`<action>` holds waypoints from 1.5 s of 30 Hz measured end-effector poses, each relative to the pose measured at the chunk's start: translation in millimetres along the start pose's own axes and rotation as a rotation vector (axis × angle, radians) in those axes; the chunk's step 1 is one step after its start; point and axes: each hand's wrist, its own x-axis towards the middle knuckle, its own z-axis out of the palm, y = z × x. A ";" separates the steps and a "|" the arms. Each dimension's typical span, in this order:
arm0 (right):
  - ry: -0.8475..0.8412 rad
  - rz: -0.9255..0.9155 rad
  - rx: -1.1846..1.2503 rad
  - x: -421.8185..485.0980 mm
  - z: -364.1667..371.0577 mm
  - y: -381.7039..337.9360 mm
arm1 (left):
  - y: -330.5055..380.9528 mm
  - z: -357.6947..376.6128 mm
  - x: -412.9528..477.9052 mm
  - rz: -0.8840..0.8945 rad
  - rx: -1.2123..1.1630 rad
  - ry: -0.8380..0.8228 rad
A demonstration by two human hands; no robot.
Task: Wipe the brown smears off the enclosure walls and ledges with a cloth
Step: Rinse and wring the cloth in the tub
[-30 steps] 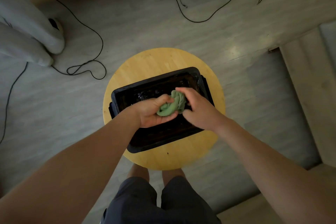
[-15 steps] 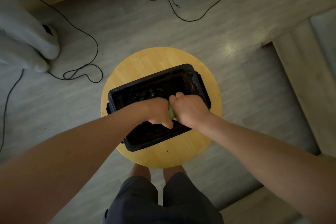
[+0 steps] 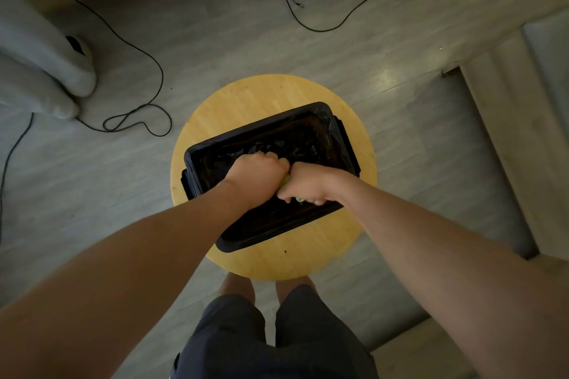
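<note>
Cables (image 3: pixel 162 77) trail over the floor (image 3: pixel 400 163) around the round wooden bench (image 3: pixel 277 95), where left grip (image 3: pixel 255 175) and right grip (image 3: pixel 304 184), both clenched, squeeze the mostly hidden green cloth (image 3: pixel 286 182) above the black enclosure (image 3: pixel 277 231).

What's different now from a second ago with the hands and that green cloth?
A second ago the crumpled green cloth lay in plain view in the left hand, the right hand touching it. Now both hands grip it, fist against fist, and only slivers show. The black plastic tub stays on the round wooden table.
</note>
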 end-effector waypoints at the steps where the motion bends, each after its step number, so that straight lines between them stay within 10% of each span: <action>1: -0.044 0.042 0.091 0.7 2.6 0.5 | -2.5 1.2 -0.5 0.032 0.041 0.018; 5: -0.302 0.103 0.465 5.8 8.2 8.3 | -12.9 2.8 4.7 0.134 0.137 0.084; 8: -0.194 0.040 0.547 10.0 15.9 5.8 | -23.1 -6.9 11.9 0.111 0.077 0.012; 12: 0.216 -0.127 0.180 5.4 19.5 -4.1 | -31.0 -7.4 6.7 -0.082 -0.250 -0.175; 19: 0.425 -0.449 -0.216 -36.6 32.0 23.3 | -32.4 6.6 -9.5 -0.430 -1.165 -0.564; 25: 0.592 -0.565 -0.466 -37.8 49.4 16.2 | -33.8 -23.7 -16.0 -0.163 -1.459 -1.119; 29: 0.822 -0.477 -0.709 -43.2 41.3 -1.4 | -29.0 -46.1 -19.5 -0.097 -1.180 -0.944; 33: 0.623 -0.229 -0.813 -50.4 31.9 -27.1 | -20.3 -36.6 -23.3 -0.042 -0.673 -0.553; 45: 0.262 -0.009 0.150 -27.6 31.3 -38.5 | -36.6 -33.5 -19.7 0.153 0.124 0.097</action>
